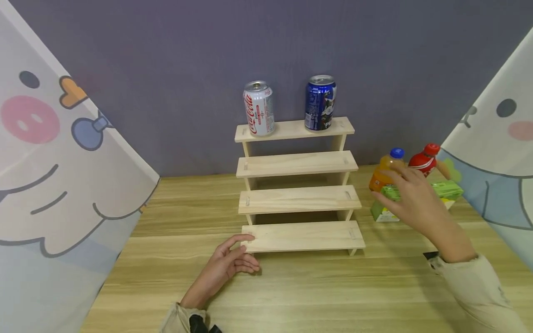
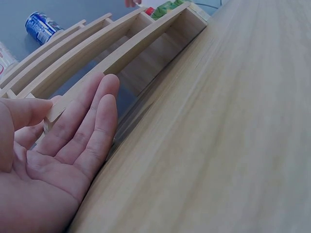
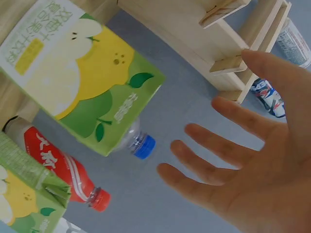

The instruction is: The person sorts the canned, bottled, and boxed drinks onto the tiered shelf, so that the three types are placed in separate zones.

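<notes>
My left hand [image 1: 225, 264] is at the left end of the lowest step of a four-step wooden display stand [image 1: 300, 237]. Its thumb and index finger pinch that step's corner, while the other fingers curl loosely in front. Over on the right, my right hand [image 1: 416, 199] hovers with spread fingers and holds nothing. Below and beside it stand two green juice cartons with lemon pictures, a nearer carton [image 3: 80, 73] and another carton [image 3: 29, 187]. Behind them are an orange-drink bottle [image 1: 378, 178] with a blue cap and a red-labelled bottle [image 1: 422, 163] with a red cap.
On the top step stand a white Coca-Cola can [image 1: 259, 111] at left and a blue can [image 1: 319, 104] at right. A grey wall [image 1: 187, 92] rises behind the wooden table [image 1: 187, 217]. Printed cloth panels [image 1: 54, 194] flank both sides.
</notes>
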`<control>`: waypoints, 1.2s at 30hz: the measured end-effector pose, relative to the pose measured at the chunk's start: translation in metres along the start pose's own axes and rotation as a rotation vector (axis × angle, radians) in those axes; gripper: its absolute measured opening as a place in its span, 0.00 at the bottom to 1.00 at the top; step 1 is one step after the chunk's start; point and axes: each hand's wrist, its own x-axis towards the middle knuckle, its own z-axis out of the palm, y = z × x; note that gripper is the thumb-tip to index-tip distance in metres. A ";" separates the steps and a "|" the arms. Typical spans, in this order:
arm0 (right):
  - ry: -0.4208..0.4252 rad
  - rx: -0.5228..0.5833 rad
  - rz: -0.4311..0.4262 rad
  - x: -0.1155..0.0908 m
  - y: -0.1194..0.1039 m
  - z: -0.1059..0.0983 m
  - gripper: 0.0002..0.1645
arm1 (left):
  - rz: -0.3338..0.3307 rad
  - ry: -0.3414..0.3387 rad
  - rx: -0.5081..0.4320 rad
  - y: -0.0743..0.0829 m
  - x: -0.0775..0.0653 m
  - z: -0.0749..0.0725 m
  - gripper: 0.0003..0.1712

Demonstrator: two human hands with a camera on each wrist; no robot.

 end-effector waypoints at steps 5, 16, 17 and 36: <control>-0.075 -0.010 0.023 -0.003 0.012 0.002 0.31 | -0.015 0.005 0.000 0.000 0.001 -0.001 0.22; -0.217 0.051 0.017 -0.006 0.041 0.008 0.30 | -0.016 0.001 -0.006 0.001 -0.001 -0.001 0.23; -0.229 0.058 0.016 -0.007 0.043 0.009 0.30 | -0.017 -0.005 -0.011 0.001 -0.001 -0.001 0.23; -0.231 0.119 -0.076 -0.014 0.063 0.016 0.35 | 0.003 -0.004 0.011 -0.001 0.000 -0.001 0.22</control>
